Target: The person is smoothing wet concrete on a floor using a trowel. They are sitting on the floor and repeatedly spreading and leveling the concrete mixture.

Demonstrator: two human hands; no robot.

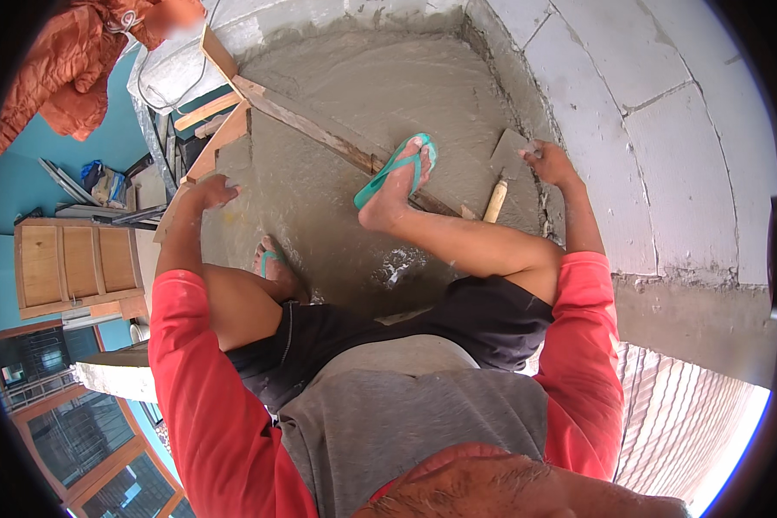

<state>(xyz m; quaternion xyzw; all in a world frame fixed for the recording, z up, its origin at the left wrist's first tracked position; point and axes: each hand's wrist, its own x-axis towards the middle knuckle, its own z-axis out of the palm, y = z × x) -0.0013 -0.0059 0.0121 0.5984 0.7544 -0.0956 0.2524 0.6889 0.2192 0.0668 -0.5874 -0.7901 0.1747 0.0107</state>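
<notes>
Block wall: pale grey, curving round the right side (596, 129); its foot is a hard edge beside the right hand (551, 162).
Cement: a wet-looking grey bed (363, 86), its widest stretch lying beyond the board. I'd judge the step in hand to be working this surface smooth.
Board: a long timber (306, 125) slanting across the cement, cutting up the room for a sweep; the right foot (397, 181) in its green sandal covers part of it, with weight on it or not, I can't tell.
Left edge: light wooden edging (224, 138) borders the cement near the left hand (211, 192).
Left foot: in the cement area (272, 266), hemming in the nearer patch.
Trowel: on the cement by the wall (509, 154), wooden handle toward the person. Using it would call for a grip on that handle, and short strokes along the tight wall side.
Right hand: fingertips at the blade's edge; pinching it or merely touching, I can't tell.
Left hand: fingers loosely curled, nothing visible in them; whether they grasp the edging is unclear.
</notes>
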